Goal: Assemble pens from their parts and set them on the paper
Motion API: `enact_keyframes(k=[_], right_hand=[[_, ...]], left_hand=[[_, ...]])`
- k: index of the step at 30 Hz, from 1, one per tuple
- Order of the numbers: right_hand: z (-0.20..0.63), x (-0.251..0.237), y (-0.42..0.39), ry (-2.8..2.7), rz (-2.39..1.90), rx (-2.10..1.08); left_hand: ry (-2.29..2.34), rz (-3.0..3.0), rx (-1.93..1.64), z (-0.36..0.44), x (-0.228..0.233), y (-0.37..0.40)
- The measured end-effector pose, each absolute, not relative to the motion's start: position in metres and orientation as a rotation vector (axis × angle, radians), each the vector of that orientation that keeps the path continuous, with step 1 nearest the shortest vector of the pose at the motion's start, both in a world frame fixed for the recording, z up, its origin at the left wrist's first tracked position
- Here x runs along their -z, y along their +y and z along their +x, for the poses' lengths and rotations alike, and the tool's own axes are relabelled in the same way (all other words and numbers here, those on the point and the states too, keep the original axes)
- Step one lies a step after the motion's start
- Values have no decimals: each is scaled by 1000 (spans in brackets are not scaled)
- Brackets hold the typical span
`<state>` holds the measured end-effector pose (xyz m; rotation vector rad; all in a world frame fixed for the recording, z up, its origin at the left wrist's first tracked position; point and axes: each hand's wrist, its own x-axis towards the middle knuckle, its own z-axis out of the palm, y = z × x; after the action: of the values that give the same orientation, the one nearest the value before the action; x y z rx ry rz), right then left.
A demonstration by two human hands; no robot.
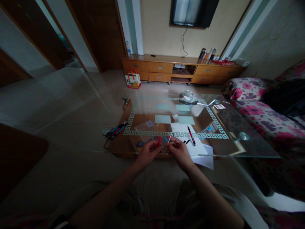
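Note:
Above the near edge of the glass coffee table (133, 144), my two hands are close together. My left hand (149, 152) pinches a short red tube (159, 141) that looks like a pen part, standing upright. Between the fingers of my right hand (178, 150) is a thin whitish pen refill (170, 136), tilted up and to the right. The fingertips nearly meet, and I cannot tell whether the two pieces touch. Beyond the right hand, a red and black pen (191, 136) lies on white paper (177, 128), with small black pieces (187, 142) beside it.
Several pens (116, 130) are bunched at the table's left edge. A crumpled plastic bag (188, 97) sits at the far side, a small card (219, 107) to the right. A flowered sofa (252, 109) borders the right; a low TV cabinet (160, 67) stands beyond.

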<state>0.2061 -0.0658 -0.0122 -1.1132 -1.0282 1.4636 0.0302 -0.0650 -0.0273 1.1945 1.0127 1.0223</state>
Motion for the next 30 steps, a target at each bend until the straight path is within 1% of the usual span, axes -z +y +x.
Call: enact_keyframes(k=[10, 17, 23, 30], right_hand=[[211, 11, -63, -997, -1134, -1219], [212, 9, -62, -943, -1103, -1232], [212, 9, -62, -985, -1120, -1198], [212, 10, -64, -1043, -1141, -1242]], left_hand=[[1004, 1279, -947, 27, 37, -66], [989, 1320, -925, 29, 36, -67], [982, 1373, -914, 29, 33, -68], [987, 1400, -891, 29, 35, -70]])
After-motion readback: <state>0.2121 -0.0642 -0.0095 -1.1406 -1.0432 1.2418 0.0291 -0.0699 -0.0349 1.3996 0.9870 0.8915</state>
